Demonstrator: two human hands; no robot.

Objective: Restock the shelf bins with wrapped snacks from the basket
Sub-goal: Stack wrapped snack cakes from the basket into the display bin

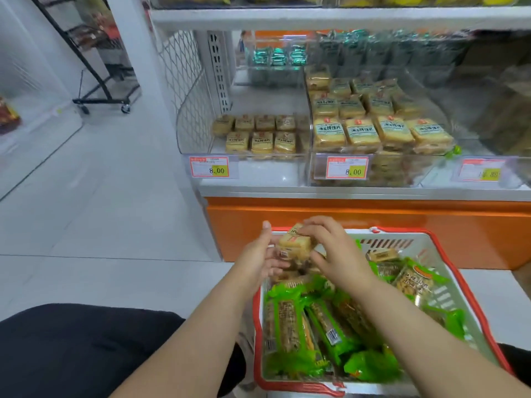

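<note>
Head view: the shelf [344,193] fills the upper frame, its left bin [244,162] only thinly stocked with tan packets and the middle bin [382,168] piled high. Below sits the red-rimmed basket [474,305], still heaped with green-wrapped bars [324,331]. I'm at the pick-up step, I reckon: a tan wrapped snack [294,244] is lifted just above the basket's far end. My left hand [258,254] cups it from the side, fingers half curled; my right hand [333,248] pinches its top and right edge. Next comes a lift up into the sparse left bin, clearing its clear front wall.
</note>
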